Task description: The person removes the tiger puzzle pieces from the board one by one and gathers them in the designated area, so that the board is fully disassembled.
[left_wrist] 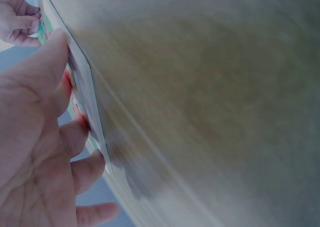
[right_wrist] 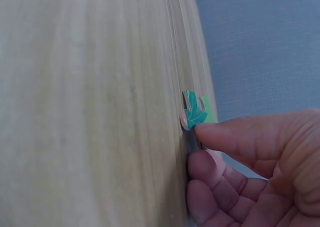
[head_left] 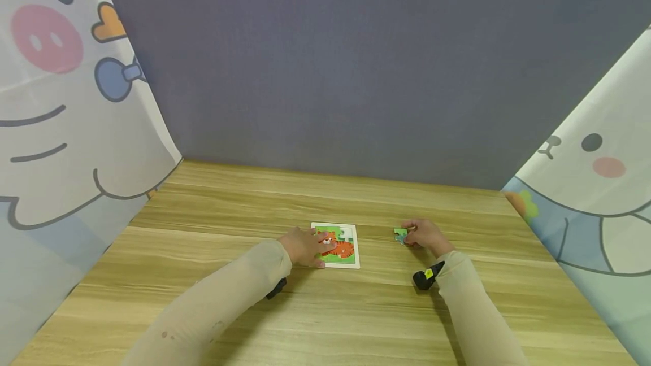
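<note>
Left hand (head_left: pixel 303 247), grip relaxed with fingers extended, rests on the white-framed tiger puzzle (head_left: pixel 343 251) lying on the wooden bench (head_left: pixel 356 309); to its right, well apart, a green puzzle piece (head_left: pixel 400 235) (printed partly teal) is pinched in the right hand (head_left: pixel 426 235), its grip closed at the edge.

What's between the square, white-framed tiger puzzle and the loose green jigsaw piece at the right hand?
Only bare wood-grain tabletop separates the tiger puzzle from the green jigsaw piece; head view shows it.
</note>
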Motion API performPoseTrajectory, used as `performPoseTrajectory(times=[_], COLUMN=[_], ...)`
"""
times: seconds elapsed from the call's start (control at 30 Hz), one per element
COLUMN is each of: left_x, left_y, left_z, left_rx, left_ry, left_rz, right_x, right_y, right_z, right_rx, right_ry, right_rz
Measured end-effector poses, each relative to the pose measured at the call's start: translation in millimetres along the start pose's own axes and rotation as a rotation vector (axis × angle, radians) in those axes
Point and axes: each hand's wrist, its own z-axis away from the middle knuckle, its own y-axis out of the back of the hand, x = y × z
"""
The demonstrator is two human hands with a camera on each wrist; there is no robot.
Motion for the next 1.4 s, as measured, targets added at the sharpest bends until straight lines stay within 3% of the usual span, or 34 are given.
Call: performPoseTrajectory(times=[0.63,0.97,1.4], left_x=[0.4,0.6,1.3], left_y=[1.2,3.4,4.0], left_z=[0.9,1.4,2.3], left_rx=[-0.005,-0.013,-0.012], left_ry=[0.0,-0.005,-0.007], left_rz=[0.004,-0.004,0.006], right_x=[-6.5,-24.3,-45.7], right_y=[-1.0,-16.7,-42.5], right_z=[1.6,3.0,-4.7], right_rx=[0.019,-0.088,-0.179], right_ry=[-0.002,0.159,0.219], right_rz=[0.085,0.064,0.076])
